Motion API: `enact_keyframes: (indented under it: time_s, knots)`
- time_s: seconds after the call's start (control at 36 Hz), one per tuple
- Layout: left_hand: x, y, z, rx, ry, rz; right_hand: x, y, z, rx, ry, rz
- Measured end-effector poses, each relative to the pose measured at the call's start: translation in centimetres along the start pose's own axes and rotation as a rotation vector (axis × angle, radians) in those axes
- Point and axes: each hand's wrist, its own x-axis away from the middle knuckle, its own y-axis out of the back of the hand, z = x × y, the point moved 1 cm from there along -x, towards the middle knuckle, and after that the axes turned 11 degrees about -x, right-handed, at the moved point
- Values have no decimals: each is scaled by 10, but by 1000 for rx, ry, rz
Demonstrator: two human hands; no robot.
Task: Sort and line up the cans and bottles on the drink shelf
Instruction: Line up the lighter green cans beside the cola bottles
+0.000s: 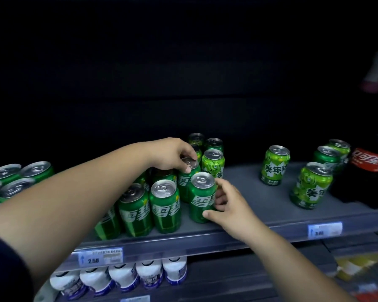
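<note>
Dark sleeve (2, 264) at 8 o'clock of the frame, with a bare forearm running up to the left hand (172, 155), whose fingertips pinch the lid rim of the rear Sprite can (189, 173) from above. Right hand (227, 205) reaches in from 5 o'clock; its thumb and curled fingers hold the front Sprite can (202, 197) by the side wall. Both cans stand upright on the drink shelf (249, 212), at the 3 o'clock edge of the Sprite cluster (153, 205), close against their neighbours.

Step in hand, as judged: closing up and squaring the dark green Sprite rows. One stray Mirinda can (213, 163), light green, stands at the cluster's 1 o'clock corner. Further Mirinda cans (275, 165) stand scattered and well apart at 3 o'clock, near a Coca-Cola bottle (371, 175). The next move calls for sliding the two held cans flush into line with labels forward, without tipping adjacent cans, then moving the stray to its own kind.

Containers: every can lid in view is sealed, tab flat; contents not visible. The Coca-Cola bottle shows a red cap and reads dark where visible. White bottles (148, 275) on the lower tier at 6 o'clock are opaque, so their fill cannot be told. More green cans (20, 177) sit at 9 o'clock
</note>
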Motion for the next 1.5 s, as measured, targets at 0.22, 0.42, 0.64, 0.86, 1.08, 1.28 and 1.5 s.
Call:
enact_keyframes:
  time_s: [0.22, 0.42, 0.64, 0.86, 1.08, 1.28, 1.5]
  knots:
    - [-5, 2, 4, 43, -64, 37, 5, -22, -3, -47, -27, 32]
    - [-3, 6, -4, 23, -109, 85, 6, -18, -6, -76, -21, 39]
    - [0, 7, -7, -53, -138, 88, 13, -14, -6, -120, -21, 100]
    - [0, 2, 6, 138, -129, 78, 16, -14, -4, -122, -18, 94]
    - [-5, 7, 25, 57, 68, -194, 0, 4, 0, -510, -80, -12]
    - [-24, 6, 12, 34, 103, -226, -50, 43, 9, -459, -55, -273]
    - [-59, 3, -17, -78, 73, -225, -100, 48, 13, -301, -23, -241]
